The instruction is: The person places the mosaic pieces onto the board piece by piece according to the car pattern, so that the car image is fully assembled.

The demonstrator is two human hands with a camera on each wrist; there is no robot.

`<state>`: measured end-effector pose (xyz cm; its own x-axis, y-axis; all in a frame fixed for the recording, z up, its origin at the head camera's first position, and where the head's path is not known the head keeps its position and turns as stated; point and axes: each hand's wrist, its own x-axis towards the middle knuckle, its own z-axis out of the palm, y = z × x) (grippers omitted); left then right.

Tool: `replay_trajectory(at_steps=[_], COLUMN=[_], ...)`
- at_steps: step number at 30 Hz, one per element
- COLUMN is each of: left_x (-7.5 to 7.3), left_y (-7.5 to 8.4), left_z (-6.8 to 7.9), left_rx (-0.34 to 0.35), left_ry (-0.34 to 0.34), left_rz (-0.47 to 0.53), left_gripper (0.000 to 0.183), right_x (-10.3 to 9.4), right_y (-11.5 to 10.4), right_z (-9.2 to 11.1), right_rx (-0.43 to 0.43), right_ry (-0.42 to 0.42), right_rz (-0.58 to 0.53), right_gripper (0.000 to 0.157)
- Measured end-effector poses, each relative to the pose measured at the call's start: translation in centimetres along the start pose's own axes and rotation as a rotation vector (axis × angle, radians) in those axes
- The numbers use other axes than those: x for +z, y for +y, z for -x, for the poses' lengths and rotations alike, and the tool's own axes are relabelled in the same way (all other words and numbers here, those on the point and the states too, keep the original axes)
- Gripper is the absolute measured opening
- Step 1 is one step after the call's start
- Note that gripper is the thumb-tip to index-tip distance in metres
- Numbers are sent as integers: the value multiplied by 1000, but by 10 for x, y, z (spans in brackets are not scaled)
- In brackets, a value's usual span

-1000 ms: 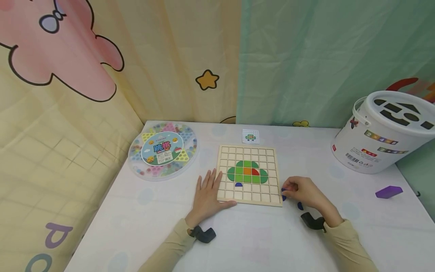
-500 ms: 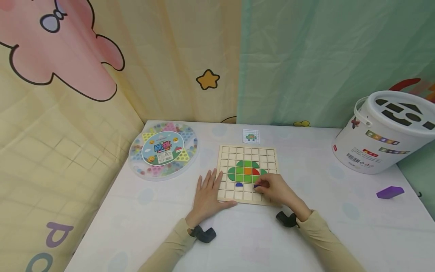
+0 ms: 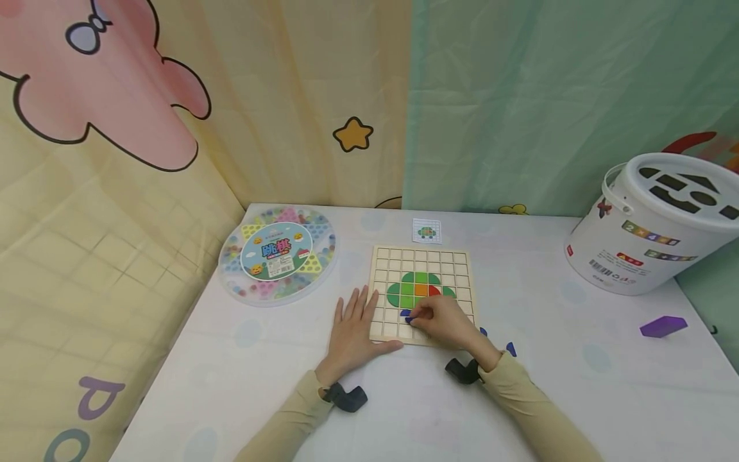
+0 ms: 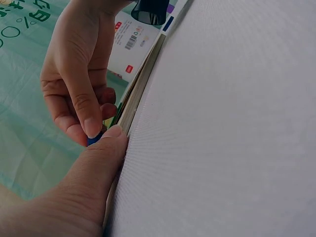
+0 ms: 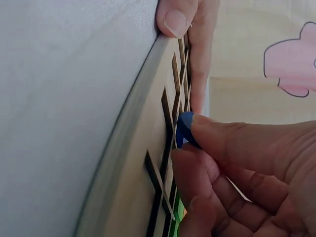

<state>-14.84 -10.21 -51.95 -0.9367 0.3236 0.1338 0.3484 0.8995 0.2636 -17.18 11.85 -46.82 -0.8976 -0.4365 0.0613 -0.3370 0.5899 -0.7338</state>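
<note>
A wooden grid board (image 3: 383, 330) lies on the table, with green, orange and red pieces (image 3: 407, 289) set in its middle squares. Against its left and front edges rests my left hand (image 3: 351, 330), fingers spread and straight, thumb along the front. My right hand (image 3: 447, 321) is over the board's lower squares, pinching a small blue half-round piece (image 5: 187, 131) between thumb and fingers. Right by it, another blue half-round piece (image 3: 405, 312) sits in a square. The right hand covers part of the board.
Two loose blue pieces, one at the board's right edge (image 3: 483, 332) and one farther right (image 3: 510, 349), lie by the right wrist. Behind the board is a small pattern card (image 3: 426, 231). Around stand a round Chinese checkers set (image 3: 277, 250), a white bucket (image 3: 641, 256) and a purple block (image 3: 664, 326).
From beside the board's right edge, my right hand has moved left across the board with a blue piece, up to the blue piece in the square. My left hand has stayed put.
</note>
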Motion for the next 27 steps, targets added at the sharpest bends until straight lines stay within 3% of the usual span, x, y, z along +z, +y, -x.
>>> replay_trajectory(at_steps=[8,17,27], left_x=[0,-2,0], left_y=[0,1,0], left_z=[1,0,0], left_rx=[17,0,10], left_ry=[29,-8,14], left_rz=[5,-6,7], left_gripper=[111,111,111], right_x=[8,10,10], right_y=[0,-2,-5], right_z=[-8,-9,-11], right_rx=[-2,19,28], right_ry=[2,4,-9], right_rz=[1,17,41], right_gripper=[7,9,12])
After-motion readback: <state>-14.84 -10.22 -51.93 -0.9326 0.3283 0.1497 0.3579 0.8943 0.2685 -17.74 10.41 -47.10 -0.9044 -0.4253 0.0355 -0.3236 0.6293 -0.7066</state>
